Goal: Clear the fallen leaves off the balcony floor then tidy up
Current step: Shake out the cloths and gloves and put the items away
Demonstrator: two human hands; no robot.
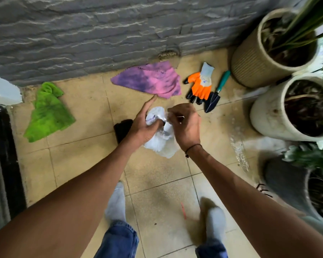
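A white plastic bag [161, 144] hangs between my hands above the tiled balcony floor [82, 151]. My left hand [142, 125] grips the bag's upper part, with the index finger sticking out straight. My right hand [185, 125] pinches the bag's top edge from the right. The bag's contents are hidden. No loose leaves show on the floor near me.
A green cloth [48, 112] lies at the left and a pink-purple cloth [153, 81] lies by the grey wall. An orange glove [200, 84] and a hand trowel [215, 94] lie beside three plant pots [250, 62] on the right. A small dark object [122, 129] sits behind my left wrist.
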